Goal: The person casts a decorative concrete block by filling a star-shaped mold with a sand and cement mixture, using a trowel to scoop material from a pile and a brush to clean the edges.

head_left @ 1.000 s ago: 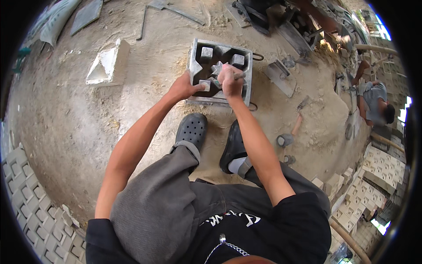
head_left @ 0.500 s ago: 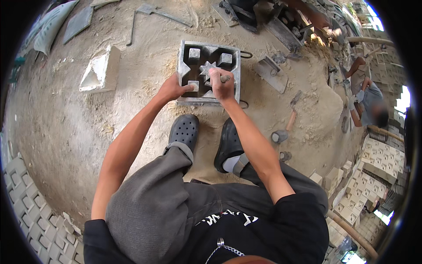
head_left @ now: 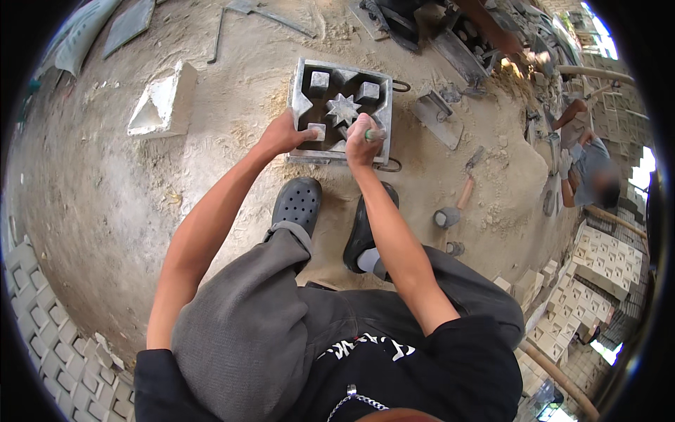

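On the dusty ground in front of my feet lies a square grey metal mould [head_left: 387, 116], with small square blocks near its corners and a star-shaped block [head_left: 343, 110] in the middle. My left hand [head_left: 283, 133] grips the mould's left side, its thumb resting on the near-left square block [head_left: 317, 131]. Over the near-right part of the mould, my right hand [head_left: 361, 144] is closed around a tool with a rounded, greenish handle end [head_left: 375, 134]. The tool's working end is mostly hidden by the hand. Wire loops [head_left: 401, 86] stick out on the mould's right side.
A white cast block [head_left: 165, 102] stands to the left. On the right lie a metal plate with a handle [head_left: 437, 118], a hammer [head_left: 448, 216] and a sand heap [head_left: 513, 165]. Other people work at the far right and top. Patterned blocks are stacked at both lower sides.
My right hand has drawn back from the star toward the mould's near-right corner, uncovering the star. My left hand keeps its hold on the mould. The view has shifted slightly.
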The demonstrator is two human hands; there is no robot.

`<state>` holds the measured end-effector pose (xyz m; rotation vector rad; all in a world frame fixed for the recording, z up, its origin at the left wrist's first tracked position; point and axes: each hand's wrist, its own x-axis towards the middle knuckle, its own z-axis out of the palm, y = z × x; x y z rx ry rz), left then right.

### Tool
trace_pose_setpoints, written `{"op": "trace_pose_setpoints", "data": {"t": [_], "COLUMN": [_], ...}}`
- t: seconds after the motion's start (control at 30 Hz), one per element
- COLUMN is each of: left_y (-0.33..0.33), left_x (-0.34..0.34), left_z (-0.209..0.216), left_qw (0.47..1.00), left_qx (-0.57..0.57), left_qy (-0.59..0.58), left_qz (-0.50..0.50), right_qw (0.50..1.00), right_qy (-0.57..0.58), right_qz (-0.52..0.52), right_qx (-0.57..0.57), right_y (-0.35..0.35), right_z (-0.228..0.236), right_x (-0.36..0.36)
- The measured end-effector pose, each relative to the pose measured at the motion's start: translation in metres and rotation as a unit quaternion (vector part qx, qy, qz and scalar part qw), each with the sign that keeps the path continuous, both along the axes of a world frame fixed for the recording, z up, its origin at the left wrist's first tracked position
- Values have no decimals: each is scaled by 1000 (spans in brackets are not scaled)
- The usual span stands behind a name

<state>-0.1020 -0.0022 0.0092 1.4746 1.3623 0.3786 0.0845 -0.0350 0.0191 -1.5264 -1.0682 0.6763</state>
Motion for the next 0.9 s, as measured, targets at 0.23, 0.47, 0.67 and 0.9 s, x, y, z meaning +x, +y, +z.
{"op": "trace_pose_setpoints", "data": {"t": [0.23, 0.47, 0.67, 0.9], "left_y": [1, 4, 14, 6], "left_x": [-10, -13, -5, -8], "left_z": [-18, -9, -14, -10], "left_qw": [999, 999, 998, 999], "left_qx": [30, -17, -28, -37], "left_qy": [16, -23, -51, -12], "left_qz": [17, 19, -14, 22], "right_qw": [999, 975, 953, 947], "right_qy": [31, 66, -3, 21], "right_qz": [13, 195, 304, 319], "right_qx": [-14, -86, 6, -19], "right_y": [21, 35, 25, 20], "right_z": [34, 11, -14, 5], "right_x": [-13, 5, 10, 14]}}
